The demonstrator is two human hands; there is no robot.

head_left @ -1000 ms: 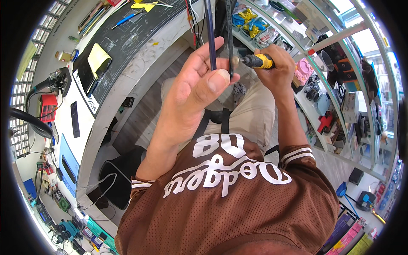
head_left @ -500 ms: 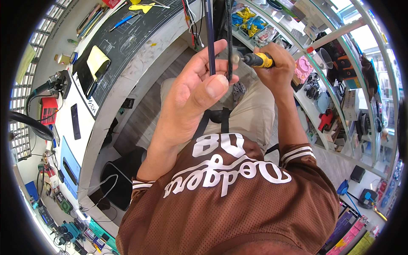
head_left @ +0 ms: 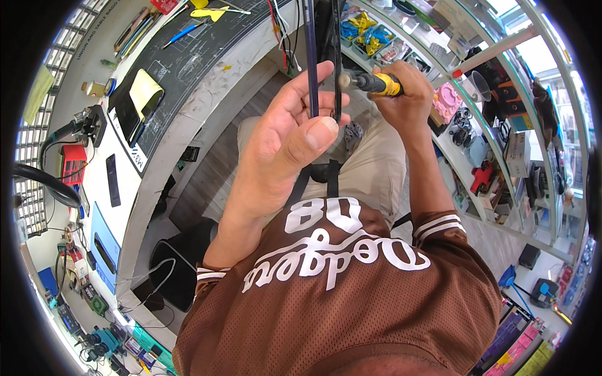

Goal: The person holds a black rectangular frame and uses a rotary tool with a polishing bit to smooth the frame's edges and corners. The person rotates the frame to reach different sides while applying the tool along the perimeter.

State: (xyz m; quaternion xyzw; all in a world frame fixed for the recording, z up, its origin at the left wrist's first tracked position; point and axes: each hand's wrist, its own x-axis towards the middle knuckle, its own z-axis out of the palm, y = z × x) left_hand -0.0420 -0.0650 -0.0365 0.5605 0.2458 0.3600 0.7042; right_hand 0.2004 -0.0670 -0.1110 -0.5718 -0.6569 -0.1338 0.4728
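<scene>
My left hand [head_left: 282, 138] is closed around the lower end of a thin dark device seen almost edge-on, with a dark blue edge strip [head_left: 313, 62] and a black edge strip [head_left: 337, 69] beside it. The thumb lies across the near end; the fingers reach behind. My right hand [head_left: 404, 94] grips a yellow-and-black rotary tool [head_left: 387, 85]. Its small round tip [head_left: 344, 79] points left, close beside the black strip. Whether tip and strip touch, I cannot tell. The device's upper part runs out of view.
Left of me curves a white workbench [head_left: 135, 216] with a dark mat [head_left: 182, 59], a blue pen [head_left: 182, 34] and a black phone [head_left: 113, 180]. Thin wires [head_left: 285, 37] hang by its edge. Glass shelves [head_left: 501, 182] full of goods stand at right.
The rotary tool's tip has moved slightly left and up. The device has shifted a little in my left hand's grip, its black strip slightly leftward.
</scene>
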